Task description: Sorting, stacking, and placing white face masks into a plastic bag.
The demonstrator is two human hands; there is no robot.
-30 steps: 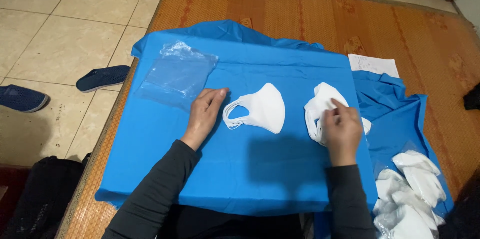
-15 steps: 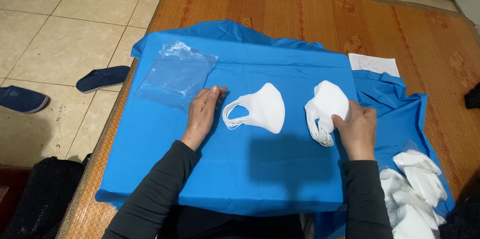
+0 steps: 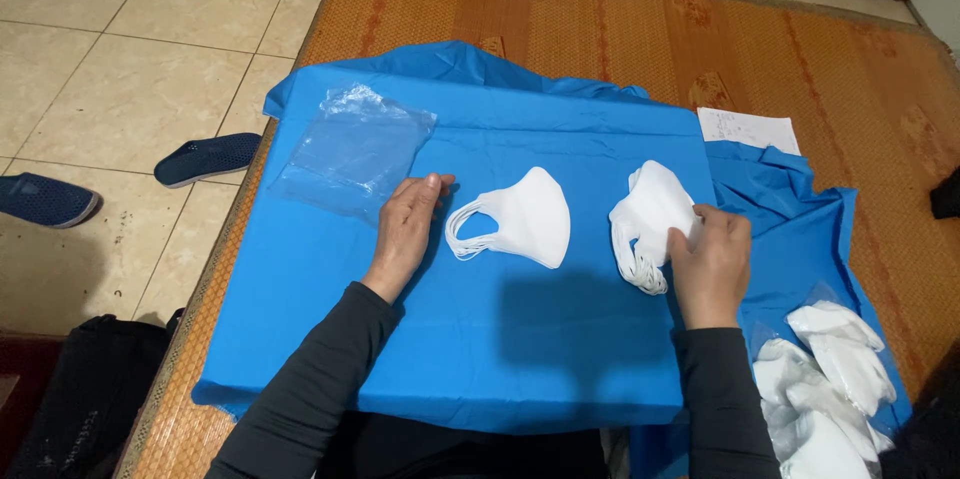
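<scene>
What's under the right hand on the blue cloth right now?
The right hand rests on a stack of white face masks, ear loops hanging toward the near edge. The blue cloth lies beneath them. How many masks are stacked, and what the palm covers, cannot be seen.

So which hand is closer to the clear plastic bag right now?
Left. The left hand lies flat on the blue cloth, its fingertips just by the clear plastic bag's near corner. The right hand is far across, on the stack of white masks.
</scene>
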